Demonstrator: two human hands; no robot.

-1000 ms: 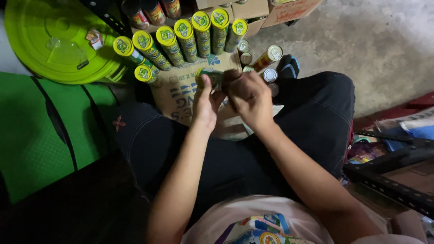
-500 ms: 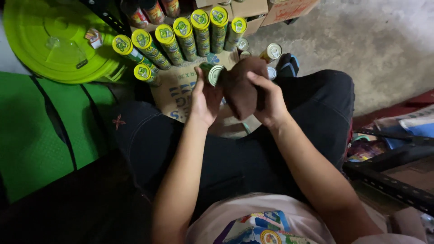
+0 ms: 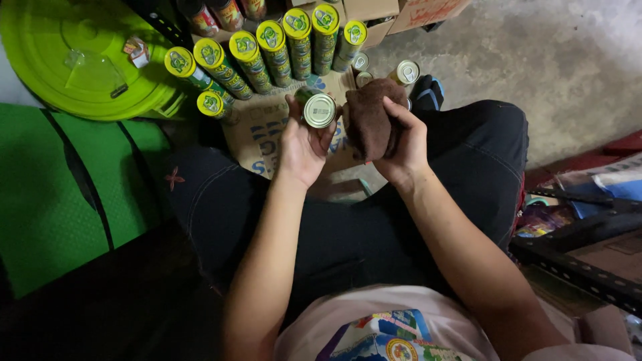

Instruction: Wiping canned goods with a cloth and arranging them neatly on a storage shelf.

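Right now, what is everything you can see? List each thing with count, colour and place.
held can: one, silver end showing, in the left hand
cloth: one, brown, in the right hand
standing cans: about eight with yellow-green lids, in a row at the top on the floor
silver-topped cans: a few, behind the cloth
tub lid: one, lime green, top left
cardboard sheet: one, printed, under the cans
mat: green, left
left hand: grip closed around the held can
right hand: grip closed on the cloth

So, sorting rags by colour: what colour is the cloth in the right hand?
Dark brown cloth, clearest in the head view.
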